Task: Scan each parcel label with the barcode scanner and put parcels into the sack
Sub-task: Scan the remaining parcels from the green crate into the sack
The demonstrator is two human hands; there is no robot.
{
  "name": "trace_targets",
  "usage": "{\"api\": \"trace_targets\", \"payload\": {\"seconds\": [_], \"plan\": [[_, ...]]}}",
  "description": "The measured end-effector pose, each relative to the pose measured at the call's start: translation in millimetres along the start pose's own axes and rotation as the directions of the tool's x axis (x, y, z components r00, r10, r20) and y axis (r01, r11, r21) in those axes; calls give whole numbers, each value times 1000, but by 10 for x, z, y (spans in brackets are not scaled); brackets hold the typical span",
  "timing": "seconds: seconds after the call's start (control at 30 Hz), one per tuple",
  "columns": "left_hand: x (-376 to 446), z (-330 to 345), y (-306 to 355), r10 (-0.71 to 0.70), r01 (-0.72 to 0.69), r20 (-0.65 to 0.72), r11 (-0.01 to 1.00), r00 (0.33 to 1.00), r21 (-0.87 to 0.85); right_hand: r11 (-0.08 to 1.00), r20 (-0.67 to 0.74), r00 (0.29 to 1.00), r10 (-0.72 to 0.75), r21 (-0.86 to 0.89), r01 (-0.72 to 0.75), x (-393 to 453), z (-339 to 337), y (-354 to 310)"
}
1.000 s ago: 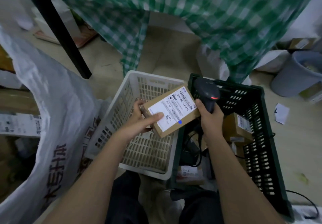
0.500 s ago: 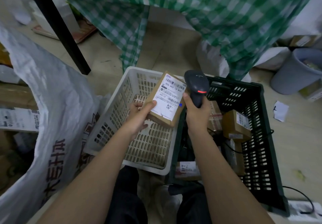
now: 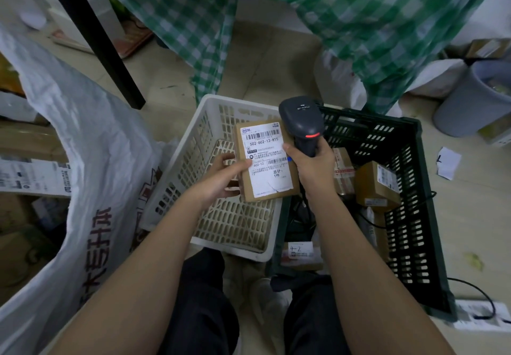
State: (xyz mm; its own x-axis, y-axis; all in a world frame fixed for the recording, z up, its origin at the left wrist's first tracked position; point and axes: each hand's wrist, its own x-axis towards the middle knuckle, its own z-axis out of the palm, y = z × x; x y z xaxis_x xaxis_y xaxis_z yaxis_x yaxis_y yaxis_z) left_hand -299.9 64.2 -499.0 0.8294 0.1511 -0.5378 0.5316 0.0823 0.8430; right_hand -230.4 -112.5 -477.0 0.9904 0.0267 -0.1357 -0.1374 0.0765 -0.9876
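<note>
Green-checked cloth (image 3: 373, 22), white sack (image 3: 83, 133)

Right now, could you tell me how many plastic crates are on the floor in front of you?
2: a white crate left of centre, and a dark green crate touching its right side. None seems hidden.

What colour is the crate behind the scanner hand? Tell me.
Dark green crate, slotted walls, seen in the head view behind the right hand.

Beige floor (image 3: 171, 83), black table leg (image 3: 94, 36), green checked cloth (image 3: 359, 22).
</note>
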Motion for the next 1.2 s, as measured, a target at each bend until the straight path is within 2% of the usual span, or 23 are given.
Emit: {"api": "trace_targets", "payload": {"seconds": [0.13, 0.23, 0.3, 0.43, 0.67, 1.2], "plan": [[-15, -32, -31, -20, 21, -28, 1000, 999, 19, 985, -9, 999, -47, -167, 45, 9, -4, 28], [4, -53, -18, 9, -23, -178, 997, 984, -79, 965, -8, 997, -70, -252, 66, 10, -61, 41], [18, -70, -12, 44, -71, -254, 992, 966, -100, 945, 73, 997, -29, -323, 51, 1, -123, 33], [34, -81, -49, 82, -112, -296, 990, 952, -85, 888, 264, 960, 99, -458, 34, -31, -174, 42], [89, -68, -49, 99, -157, -336, 976, 937, -148, 844, 274, 938, 213, -536, -34, -35, -236, 41], [210, -108, -134, 135, -189, -337, 973, 932, -134, 816, 281, 934, 220, -578, -19, -41, -303, -1]]}}
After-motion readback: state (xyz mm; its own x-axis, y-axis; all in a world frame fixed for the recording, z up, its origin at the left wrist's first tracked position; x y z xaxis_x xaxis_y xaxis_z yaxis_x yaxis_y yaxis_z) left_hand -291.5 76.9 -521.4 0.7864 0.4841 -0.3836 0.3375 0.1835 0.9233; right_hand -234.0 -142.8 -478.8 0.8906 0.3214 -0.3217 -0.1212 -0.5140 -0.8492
